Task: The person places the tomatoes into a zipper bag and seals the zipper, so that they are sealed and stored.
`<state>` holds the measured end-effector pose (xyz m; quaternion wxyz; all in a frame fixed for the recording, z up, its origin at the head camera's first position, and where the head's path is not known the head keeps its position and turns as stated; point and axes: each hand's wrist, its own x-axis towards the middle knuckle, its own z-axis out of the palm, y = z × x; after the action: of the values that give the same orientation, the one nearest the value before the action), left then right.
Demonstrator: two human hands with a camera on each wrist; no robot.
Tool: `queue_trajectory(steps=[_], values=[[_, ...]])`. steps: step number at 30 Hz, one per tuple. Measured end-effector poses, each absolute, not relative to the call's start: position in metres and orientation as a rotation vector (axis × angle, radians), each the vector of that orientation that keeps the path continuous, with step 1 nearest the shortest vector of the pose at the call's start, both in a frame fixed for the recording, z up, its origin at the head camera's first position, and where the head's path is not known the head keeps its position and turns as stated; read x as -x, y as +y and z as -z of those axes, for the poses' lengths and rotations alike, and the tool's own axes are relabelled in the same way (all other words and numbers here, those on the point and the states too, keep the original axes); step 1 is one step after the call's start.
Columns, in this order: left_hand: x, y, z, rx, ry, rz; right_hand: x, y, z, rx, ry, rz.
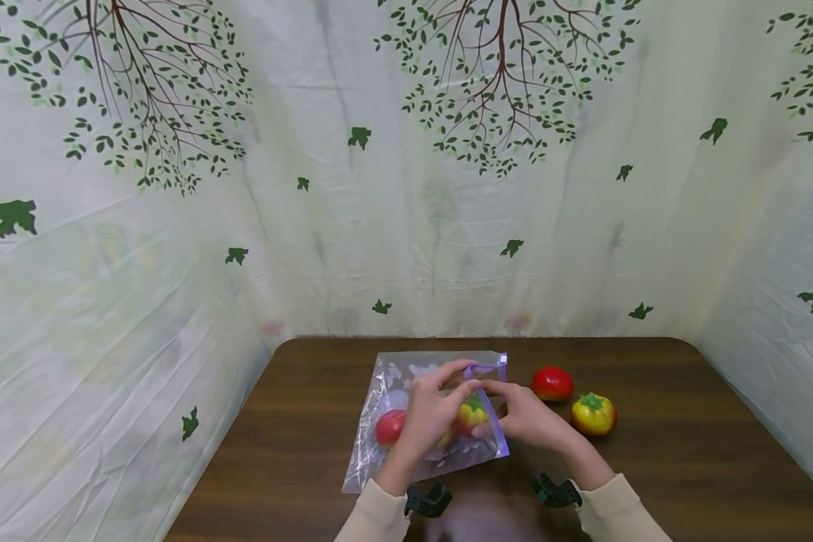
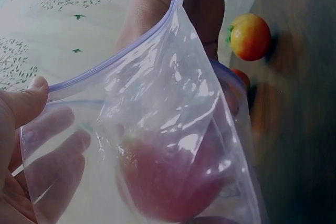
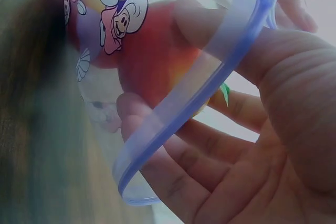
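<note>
A clear zip bag with a purple zip edge lies on the table, several fruit-like pieces inside. My left hand pinches the bag's mouth between thumb and fingers; in the left wrist view the thumb presses the zip edge. My right hand reaches into the opening. In the right wrist view its fingers and thumb curl round a red and yellow bell pepper with a green stem, just inside the mouth. Farther in the bag sits a red round piece. The plastic partly blurs the contents.
Right of the bag, a red round piece and a yellow and red bell pepper rest on the brown table. A pale curtain printed with leaves hangs behind and at both sides.
</note>
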<state>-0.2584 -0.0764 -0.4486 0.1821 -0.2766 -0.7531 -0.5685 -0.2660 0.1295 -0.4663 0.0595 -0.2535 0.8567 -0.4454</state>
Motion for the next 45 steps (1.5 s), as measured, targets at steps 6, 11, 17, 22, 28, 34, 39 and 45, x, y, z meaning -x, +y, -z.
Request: queue_trajectory(steps=[6, 11, 17, 22, 28, 34, 39, 45], values=[[0.259, -0.076, 0.45, 0.791, -2.122, 1.605, 0.264, 0.127, 0.465, 0.779, 2.561, 1.356], [0.259, -0.076, 0.449, 0.78, -2.138, 1.621, 0.264, 0.125, 0.464, 0.78, 2.534, 1.361], [0.259, -0.076, 0.449, 0.769, -2.142, 1.613, 0.263, 0.123, 0.464, 0.755, 2.497, 1.426], [0.26, -0.077, 0.449, 0.756, -2.139, 1.554, 0.263, 0.12, 0.464, 0.7, 2.395, 1.565], [0.263, -0.082, 0.445, 0.764, -2.094, 1.519, 0.265, 0.117, 0.465, 0.646, 2.435, 1.611], [0.265, -0.089, 0.44, 0.754, -2.064, 1.538, 0.262, 0.114, 0.459, 0.583, 2.418, 1.693], [0.265, -0.093, 0.436, 0.727, -2.071, 1.575, 0.259, 0.111, 0.454, 0.585, 2.375, 1.732], [0.263, -0.097, 0.434, 0.726, -2.077, 1.597, 0.255, 0.109, 0.452, 0.6, 2.311, 1.736]])
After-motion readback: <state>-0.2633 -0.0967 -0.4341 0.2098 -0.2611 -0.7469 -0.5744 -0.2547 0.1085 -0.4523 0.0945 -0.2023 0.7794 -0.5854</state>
